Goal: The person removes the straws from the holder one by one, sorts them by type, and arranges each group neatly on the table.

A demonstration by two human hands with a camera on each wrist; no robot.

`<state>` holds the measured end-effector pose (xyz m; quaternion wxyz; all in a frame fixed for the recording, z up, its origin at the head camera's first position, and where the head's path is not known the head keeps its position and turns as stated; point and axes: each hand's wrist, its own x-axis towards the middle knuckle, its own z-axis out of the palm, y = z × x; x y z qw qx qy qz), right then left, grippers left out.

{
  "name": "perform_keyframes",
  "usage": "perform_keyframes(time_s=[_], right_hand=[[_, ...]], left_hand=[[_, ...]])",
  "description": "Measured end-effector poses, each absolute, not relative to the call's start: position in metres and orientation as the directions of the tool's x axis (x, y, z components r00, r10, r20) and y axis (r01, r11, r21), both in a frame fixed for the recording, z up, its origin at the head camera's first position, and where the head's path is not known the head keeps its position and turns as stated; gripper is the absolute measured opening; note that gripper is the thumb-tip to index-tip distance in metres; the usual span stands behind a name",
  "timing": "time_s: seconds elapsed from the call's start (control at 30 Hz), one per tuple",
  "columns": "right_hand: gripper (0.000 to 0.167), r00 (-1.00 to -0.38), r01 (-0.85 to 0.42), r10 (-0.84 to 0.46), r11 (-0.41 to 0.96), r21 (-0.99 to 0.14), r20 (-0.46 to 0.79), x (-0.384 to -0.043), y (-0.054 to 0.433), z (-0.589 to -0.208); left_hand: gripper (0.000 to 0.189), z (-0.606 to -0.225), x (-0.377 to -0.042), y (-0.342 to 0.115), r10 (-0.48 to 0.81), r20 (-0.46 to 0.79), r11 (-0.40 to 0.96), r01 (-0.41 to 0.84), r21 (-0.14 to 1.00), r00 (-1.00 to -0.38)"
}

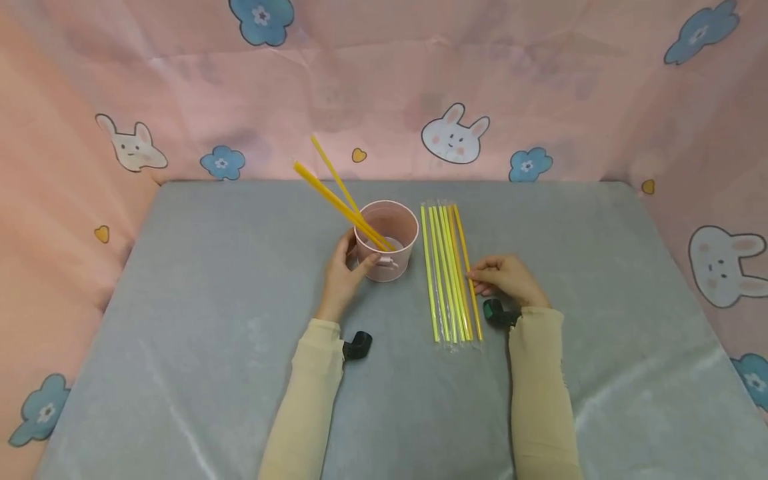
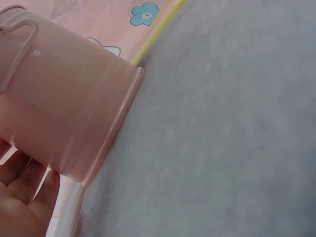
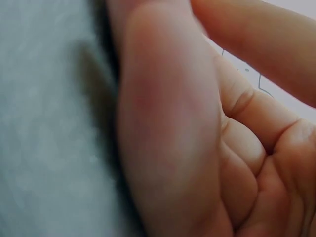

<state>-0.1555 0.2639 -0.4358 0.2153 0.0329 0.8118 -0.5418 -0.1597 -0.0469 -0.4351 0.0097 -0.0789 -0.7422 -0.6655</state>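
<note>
A small pink bucket (image 1: 401,270) stands upright on the table, and my left hand (image 1: 341,283) grips its left side, thumb at the front near the handle. In the left wrist view the fingers (image 2: 44,195) lie against the bucket wall (image 2: 64,98). Several orange straws (image 1: 329,195) lean out of the bucket towards the back left. Right of it lies a row of straws in clear wrappers, mostly yellow-green straws (image 1: 441,273). My right hand (image 1: 507,277) pinches the outermost orange straw (image 1: 463,233) at about mid-length. That straw is not visible in the right wrist view, where my fingers (image 3: 168,118) fill the picture.
A grey cloth covers the table (image 1: 210,300). Behind it and at both sides hangs a pink curtain (image 1: 384,87) printed with rabbits and blue flowers. Black wrist cameras sit on the left sleeve (image 1: 312,393) and the right sleeve (image 1: 540,393).
</note>
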Motion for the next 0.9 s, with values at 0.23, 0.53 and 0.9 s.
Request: perform_keyframes(time_s=[0.23, 0.53, 0.9], right_hand=[[0.032, -0.910, 0.286, -0.171, 0.403, -0.869, -0.378, -0.1562, 0.2646, -0.4376], [0.031, -0.911, 0.299, -0.169, 0.359, -0.884, -0.376, -0.1546, 0.2650, -0.4359], [0.032, -0.905, 0.332, -0.144, 0.355, -0.874, -0.401, -0.1554, 0.2637, -0.4337]], left_hand=[[0.102, -0.4433, -0.1612, -0.0457, 0.088, 0.133, 0.079, 0.140, 0.987, -0.987], [0.105, -0.4430, -0.1612, -0.0440, 0.088, 0.138, 0.094, 0.146, 0.985, -0.986], [0.099, -0.4419, -0.1613, -0.0444, 0.098, 0.145, 0.079, 0.153, 0.985, -0.985]])
